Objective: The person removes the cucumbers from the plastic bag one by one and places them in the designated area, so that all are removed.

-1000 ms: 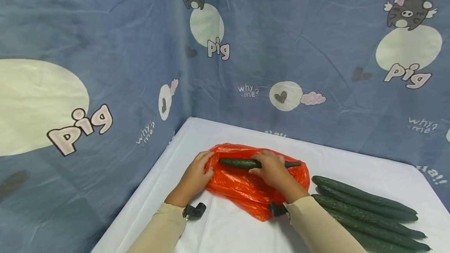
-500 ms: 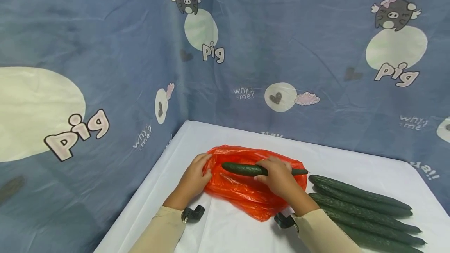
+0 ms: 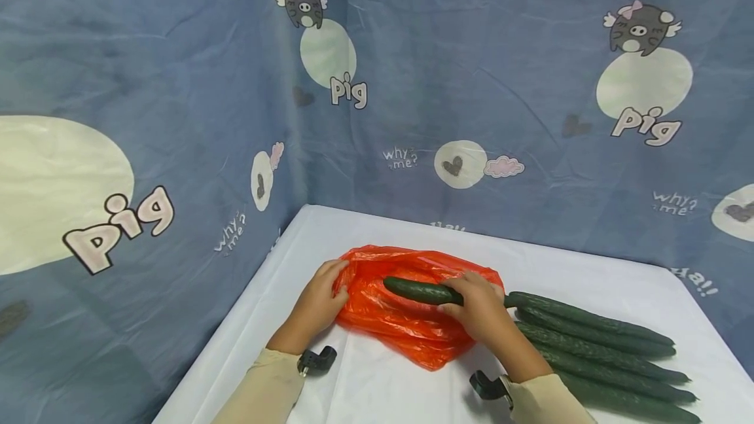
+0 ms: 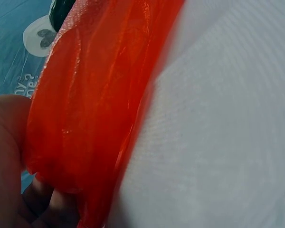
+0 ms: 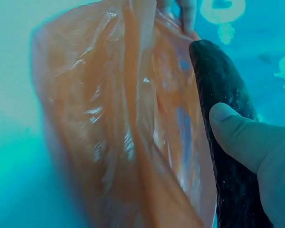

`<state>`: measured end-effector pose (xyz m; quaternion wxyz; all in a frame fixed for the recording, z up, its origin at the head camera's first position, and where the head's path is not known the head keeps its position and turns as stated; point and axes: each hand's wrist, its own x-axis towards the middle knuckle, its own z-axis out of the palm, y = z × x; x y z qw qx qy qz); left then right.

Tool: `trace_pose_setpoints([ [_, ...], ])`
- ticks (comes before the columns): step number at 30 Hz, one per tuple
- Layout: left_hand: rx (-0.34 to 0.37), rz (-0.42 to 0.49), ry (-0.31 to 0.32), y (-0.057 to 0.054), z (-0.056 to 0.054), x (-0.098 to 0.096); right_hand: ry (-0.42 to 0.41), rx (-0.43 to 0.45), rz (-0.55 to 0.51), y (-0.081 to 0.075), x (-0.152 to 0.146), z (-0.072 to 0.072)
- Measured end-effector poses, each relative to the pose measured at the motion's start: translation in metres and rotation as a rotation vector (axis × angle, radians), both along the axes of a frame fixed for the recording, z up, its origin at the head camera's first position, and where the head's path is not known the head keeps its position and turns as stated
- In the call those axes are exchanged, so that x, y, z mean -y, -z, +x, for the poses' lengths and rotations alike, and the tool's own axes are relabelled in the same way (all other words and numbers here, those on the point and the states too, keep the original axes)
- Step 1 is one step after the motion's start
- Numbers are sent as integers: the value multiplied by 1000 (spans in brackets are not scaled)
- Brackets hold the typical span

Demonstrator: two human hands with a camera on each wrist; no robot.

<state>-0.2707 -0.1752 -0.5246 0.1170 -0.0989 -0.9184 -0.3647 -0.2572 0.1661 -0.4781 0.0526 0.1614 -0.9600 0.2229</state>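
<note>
A thin red plastic bag (image 3: 406,326) lies spread on the white-covered table. My left hand (image 3: 318,300) pinches its left edge; in the left wrist view the bag's film (image 4: 97,104) runs between thumb and fingers. Over the bag's right part, my right hand (image 3: 480,306) grips a dark green cucumber (image 3: 419,290) around its middle, with the blunt end pointing left. The right wrist view shows the thumb (image 5: 235,130) laid along the cucumber's side, beside the bag's open mouth. The fingers behind the cucumber are hidden there.
Several long cucumbers (image 3: 607,349) lie side by side on the table (image 3: 389,398) at the right, close to my right forearm. A blue printed cloth (image 3: 501,70) hangs behind the table and along its left side.
My right hand has drawn the cucumber to the right and slightly nearer, across the bag. The left hand keeps its hold on the bag's edge. The head view has turned slightly right.
</note>
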Motion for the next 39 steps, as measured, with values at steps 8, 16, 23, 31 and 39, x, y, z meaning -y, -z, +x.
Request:
trace_pose_setpoints([
  [8,2,4,-3,-3,2,-1,-6,-3,17,4,-16,16],
  [16,-18,-7,7,-2,1,-2,48,-2,-35,6,-28,37],
  [23,-5,-8,0,0,0,-2,89,19,-33,11,-35,53],
  [31,1,-2,5,1,0,0,102,4,-36,11,-43,64],
  [39,-21,-2,19,1,-2,-2,105,-61,-35,15,-58,74],
])
